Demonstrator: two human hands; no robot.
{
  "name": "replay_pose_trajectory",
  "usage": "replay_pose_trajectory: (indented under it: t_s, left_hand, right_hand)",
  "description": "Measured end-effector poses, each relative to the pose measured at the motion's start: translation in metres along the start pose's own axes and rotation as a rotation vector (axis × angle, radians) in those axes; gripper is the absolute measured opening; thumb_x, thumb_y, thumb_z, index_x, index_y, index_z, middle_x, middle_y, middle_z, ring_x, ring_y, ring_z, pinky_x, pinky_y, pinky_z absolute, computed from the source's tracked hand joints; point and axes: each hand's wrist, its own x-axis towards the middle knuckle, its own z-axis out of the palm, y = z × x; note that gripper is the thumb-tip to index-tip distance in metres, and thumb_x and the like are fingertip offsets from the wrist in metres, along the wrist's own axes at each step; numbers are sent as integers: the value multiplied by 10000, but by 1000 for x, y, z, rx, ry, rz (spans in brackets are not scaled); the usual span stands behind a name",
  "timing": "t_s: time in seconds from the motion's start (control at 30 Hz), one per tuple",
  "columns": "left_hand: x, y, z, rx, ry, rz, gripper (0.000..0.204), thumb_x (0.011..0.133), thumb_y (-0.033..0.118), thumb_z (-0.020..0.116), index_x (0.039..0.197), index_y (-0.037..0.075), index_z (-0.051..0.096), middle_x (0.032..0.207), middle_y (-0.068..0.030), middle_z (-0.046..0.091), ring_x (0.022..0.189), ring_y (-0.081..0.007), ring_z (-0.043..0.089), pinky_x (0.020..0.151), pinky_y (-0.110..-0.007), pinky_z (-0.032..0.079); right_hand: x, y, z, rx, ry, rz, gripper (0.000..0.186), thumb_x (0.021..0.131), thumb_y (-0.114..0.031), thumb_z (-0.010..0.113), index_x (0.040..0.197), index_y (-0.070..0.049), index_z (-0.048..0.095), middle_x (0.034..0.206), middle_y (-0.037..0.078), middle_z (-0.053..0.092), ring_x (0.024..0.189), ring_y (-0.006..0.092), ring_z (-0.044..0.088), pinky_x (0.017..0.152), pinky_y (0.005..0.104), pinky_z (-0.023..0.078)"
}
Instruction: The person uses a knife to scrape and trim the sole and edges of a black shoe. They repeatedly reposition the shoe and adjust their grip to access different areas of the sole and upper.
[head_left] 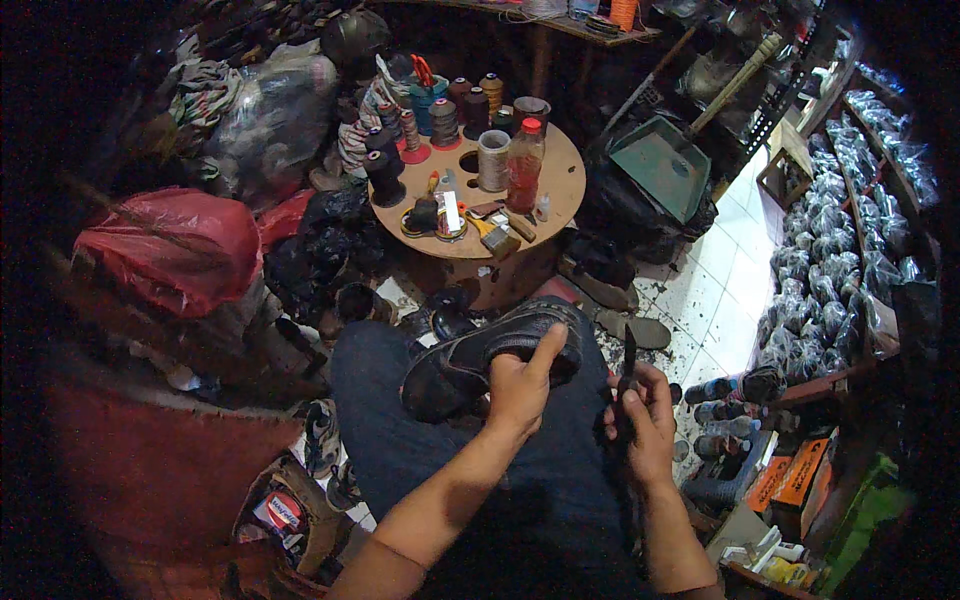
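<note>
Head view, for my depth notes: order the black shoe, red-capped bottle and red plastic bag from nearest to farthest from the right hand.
1. Black shoe: in the left hand.
2. Red-capped bottle: ahead, on the round table.
3. Red plastic bag: far left.

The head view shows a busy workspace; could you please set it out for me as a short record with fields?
Left hand: grips a black shoe at its opening
Right hand: holds a dark knife-like tool
Beneath the shoe: dark trousers
On the round table: thread spools, bottle with red contents, brush
Right of table: greenish dustpan
Far right: rows of plastic-wrapped items
</note>
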Motion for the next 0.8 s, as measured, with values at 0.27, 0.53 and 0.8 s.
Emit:
replay_pose_trajectory:
  t_s: [0.27, 0.53, 0.8]
  left_hand:
    - [-1, 1, -1, 38, -64, -12, 252, 939, 113, 792, 1150, -6, 721, 1138, -69, 736, 1012, -167, 697, 923, -331, 554]
    - [-9, -12, -6, 52, -31, 59, 211, 962, 55, 743, 1160, -18, 723, 1139, -80, 741, 1025, -175, 697, 941, -329, 546]
    - [-14, -12, -4, 57, -7, 41, 162, 994, 115, 738, 1060, -32, 753, 1068, -49, 741, 967, -130, 679, 893, -290, 540]
  right_hand:
    - [-4, -2, 6, -256, 23, -136, 401, 1092, -236, 574, 1454, -65, 586, 1131, 79, 728, 762, 63, 549, 666, 229, 446]
    - [-15, -22, 16, -710, -6, -437, 340, 999, -68, 656, 1334, -46, 703, 1059, 166, 708, 942, 280, 689, 878, 365, 532]
    - [-16, -22, 20, -794, -47, -444, 359, 983, -63, 673, 1340, -89, 710, 973, 136, 672, 843, 266, 677, 762, 355, 538]
